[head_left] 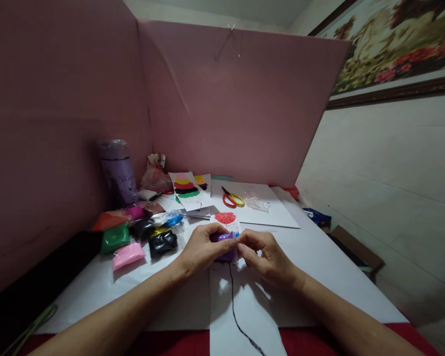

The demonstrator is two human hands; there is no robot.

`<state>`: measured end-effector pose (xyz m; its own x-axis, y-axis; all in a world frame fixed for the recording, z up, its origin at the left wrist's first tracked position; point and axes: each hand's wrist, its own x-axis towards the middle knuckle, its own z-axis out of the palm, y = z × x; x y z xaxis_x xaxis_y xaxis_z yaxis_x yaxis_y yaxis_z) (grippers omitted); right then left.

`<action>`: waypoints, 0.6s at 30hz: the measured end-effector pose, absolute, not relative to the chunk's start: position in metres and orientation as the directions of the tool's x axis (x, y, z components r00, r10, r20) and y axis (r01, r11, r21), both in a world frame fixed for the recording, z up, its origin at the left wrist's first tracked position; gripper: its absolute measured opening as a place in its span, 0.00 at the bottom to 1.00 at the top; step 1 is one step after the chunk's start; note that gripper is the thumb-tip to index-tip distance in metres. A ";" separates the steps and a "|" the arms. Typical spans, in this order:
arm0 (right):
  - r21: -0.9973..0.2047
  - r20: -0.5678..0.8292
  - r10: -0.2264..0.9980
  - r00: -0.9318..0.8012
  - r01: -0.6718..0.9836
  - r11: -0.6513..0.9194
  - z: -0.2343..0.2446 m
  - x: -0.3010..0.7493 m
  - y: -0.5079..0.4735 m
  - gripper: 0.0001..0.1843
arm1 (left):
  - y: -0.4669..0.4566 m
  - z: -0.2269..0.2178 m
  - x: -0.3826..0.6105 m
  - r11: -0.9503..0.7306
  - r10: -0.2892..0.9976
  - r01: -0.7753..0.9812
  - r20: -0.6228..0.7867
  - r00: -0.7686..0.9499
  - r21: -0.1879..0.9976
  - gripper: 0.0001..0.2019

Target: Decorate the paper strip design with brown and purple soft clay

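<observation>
Both my hands meet over the white paper (244,306) at the table's middle. My left hand (202,247) is closed around a small purple packet of clay (225,238). My right hand (263,254) pinches the packet's right end with curled fingers. A thin black line (233,301) runs down the paper toward me from under the packet. Just beyond my hands lies a small paper with a red shape (225,218).
Several clay packets lie at the left: pink (128,254), green (114,238), black (163,243), orange, blue. A purple tumbler (117,170) stands by the pink partition (241,104). Red-and-yellow scissors (232,199) rest on white sheets at the back. A cardboard box (356,249) sits right.
</observation>
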<state>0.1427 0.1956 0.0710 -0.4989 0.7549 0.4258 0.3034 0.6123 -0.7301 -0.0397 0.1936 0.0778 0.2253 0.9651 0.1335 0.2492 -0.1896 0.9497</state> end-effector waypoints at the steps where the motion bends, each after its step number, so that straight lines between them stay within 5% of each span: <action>1: -0.733 0.424 0.757 -0.498 0.302 0.609 0.071 0.143 0.195 0.09 | 0.194 0.078 -0.040 -0.193 0.965 0.256 0.137 0.221 0.947 0.16; 18: -0.914 0.309 0.839 -0.447 0.104 0.393 0.072 0.137 0.194 0.07 | 0.190 0.082 -0.038 -0.205 0.977 0.272 0.183 0.107 0.940 0.12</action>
